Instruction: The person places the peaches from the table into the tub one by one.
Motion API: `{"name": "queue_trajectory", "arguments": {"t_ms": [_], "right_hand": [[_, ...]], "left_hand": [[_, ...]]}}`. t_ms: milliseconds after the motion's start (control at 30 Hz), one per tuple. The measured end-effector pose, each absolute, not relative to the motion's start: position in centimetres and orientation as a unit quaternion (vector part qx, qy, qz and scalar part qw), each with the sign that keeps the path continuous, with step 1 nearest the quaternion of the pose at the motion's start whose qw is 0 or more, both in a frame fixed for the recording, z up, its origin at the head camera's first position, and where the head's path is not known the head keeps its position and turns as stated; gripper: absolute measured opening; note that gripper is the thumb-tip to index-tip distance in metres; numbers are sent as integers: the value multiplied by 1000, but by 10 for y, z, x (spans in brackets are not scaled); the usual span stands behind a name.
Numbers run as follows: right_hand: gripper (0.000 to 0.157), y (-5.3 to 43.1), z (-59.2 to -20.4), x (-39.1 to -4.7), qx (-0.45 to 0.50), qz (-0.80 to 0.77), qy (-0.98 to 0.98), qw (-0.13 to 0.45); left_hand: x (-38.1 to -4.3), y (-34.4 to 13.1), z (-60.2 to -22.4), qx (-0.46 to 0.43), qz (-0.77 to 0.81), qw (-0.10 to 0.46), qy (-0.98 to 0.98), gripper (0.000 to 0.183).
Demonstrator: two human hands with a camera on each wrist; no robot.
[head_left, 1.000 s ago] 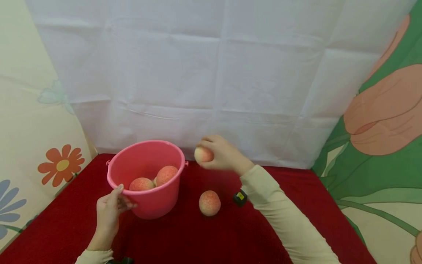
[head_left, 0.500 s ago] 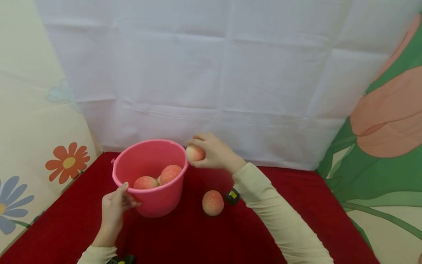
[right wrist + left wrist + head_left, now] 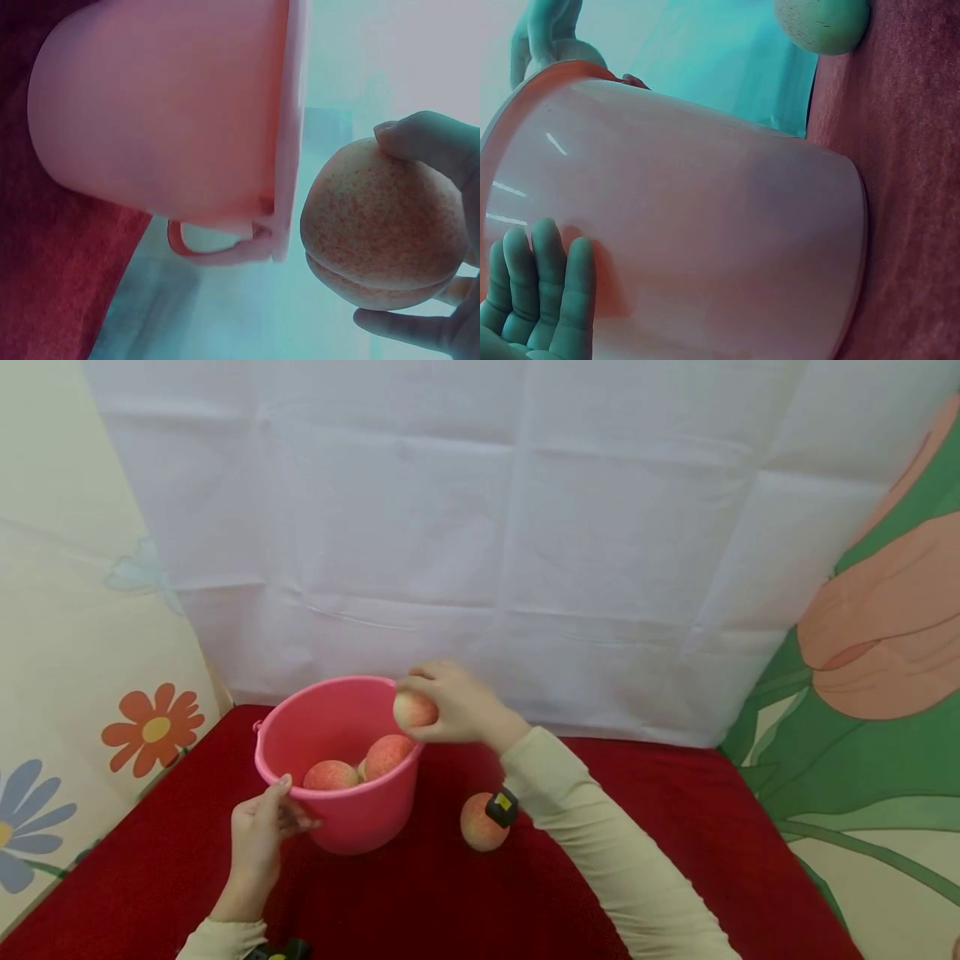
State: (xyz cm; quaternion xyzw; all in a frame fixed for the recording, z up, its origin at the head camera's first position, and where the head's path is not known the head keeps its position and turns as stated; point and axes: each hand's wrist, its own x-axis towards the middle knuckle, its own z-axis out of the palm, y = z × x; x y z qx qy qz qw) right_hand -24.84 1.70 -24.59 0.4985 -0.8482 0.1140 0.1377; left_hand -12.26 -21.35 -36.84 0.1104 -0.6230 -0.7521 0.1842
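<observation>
A pink bucket (image 3: 367,814) stands on the red cloth with several peaches (image 3: 331,775) inside. My left hand (image 3: 257,843) pinches its near left rim, thumb over the edge and fingers along the outer wall, as the left wrist view also shows. My right hand (image 3: 457,706) grips a peach (image 3: 382,225) between thumb and fingers, held at the right side of the bucket's opening, above the rim. Another peach (image 3: 480,827) lies on the cloth right of the bucket, partly covered by the black wrist device (image 3: 502,807) in the head view.
Red cloth (image 3: 420,902) covers the table. A white sheet (image 3: 450,527) hangs directly behind it. Flower-printed drapes (image 3: 877,643) stand at both sides. The bucket's handle (image 3: 217,255) hangs at its side in the right wrist view.
My right hand has moved left with the peach, from beside the bucket to over its right rim. The left hand keeps its hold on the rim. The view has shifted slightly.
</observation>
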Motion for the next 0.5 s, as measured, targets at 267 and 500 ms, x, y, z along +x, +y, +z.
{"name": "queue_trajectory", "arguments": {"t_ms": [267, 500], "right_hand": [[48, -4, -246, -247, 507, 115, -844, 133], [51, -19, -247, -247, 509, 108, -847, 109]], "left_hand": [[-121, -213, -366, 122, -744, 180, -631, 45], [-122, -213, -367, 110, -754, 180, -622, 45]]}}
